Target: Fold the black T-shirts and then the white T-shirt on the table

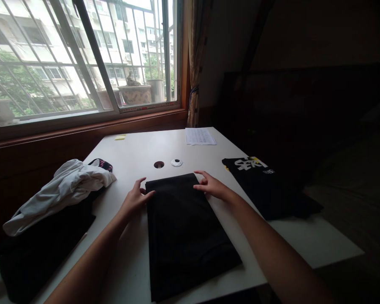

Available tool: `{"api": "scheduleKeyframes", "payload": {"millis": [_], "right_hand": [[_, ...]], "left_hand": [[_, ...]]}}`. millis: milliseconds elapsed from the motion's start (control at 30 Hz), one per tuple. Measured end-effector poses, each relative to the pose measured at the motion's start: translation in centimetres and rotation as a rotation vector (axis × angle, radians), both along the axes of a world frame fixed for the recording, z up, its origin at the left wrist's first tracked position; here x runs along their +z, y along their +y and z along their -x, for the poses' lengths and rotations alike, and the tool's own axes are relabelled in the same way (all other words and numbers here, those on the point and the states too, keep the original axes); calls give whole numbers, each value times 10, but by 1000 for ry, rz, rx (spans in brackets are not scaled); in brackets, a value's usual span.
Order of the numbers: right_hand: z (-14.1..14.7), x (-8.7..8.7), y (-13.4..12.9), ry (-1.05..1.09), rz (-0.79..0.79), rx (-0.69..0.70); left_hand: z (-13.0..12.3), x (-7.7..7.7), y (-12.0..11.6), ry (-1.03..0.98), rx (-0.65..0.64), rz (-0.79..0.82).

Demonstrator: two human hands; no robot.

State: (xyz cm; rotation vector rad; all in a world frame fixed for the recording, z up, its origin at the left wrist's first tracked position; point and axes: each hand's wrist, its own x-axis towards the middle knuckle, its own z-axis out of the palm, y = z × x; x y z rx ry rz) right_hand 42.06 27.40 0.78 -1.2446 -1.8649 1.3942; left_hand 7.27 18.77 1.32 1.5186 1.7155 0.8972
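A black folded garment (183,232) lies flat on the white table in front of me, its narrower folded end pointing toward the window. My left hand (135,197) is at its far left corner, thumb tip on the cloth's edge and index finger held apart. At the far right corner is my right hand (210,185), with thumb and index finger spread and their tips touching the cloth. Neither hand is visibly closed around the fabric. The undersides of the fingers are partly hidden.
Crumpled white cloth (63,190) and black clothing (47,249) are piled at the left. A black printed shirt (256,181) lies at the right edge of the white table (136,156). Toward the back are papers (200,136), a yellow note (120,137), a cable hole (158,164) and its round cover (176,162).
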Motion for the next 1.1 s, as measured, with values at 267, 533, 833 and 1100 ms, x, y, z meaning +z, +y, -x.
{"api": "scheduleKeyframes", "payload": {"millis": [267,533,833,1100], "right_hand": [[-18,22,-8,-95,118,219],[-20,14,-6,-106,39,185],[-26,33,-19,-138,342,361],[-34,30,-18,-132,394,368]], "left_hand": [[3,-3,0,-14,-57,0],[3,-3,-1,-52,-76,19],[-3,3,-4,2,-34,-12],[-6,4,-4,52,-2,-30]]}}
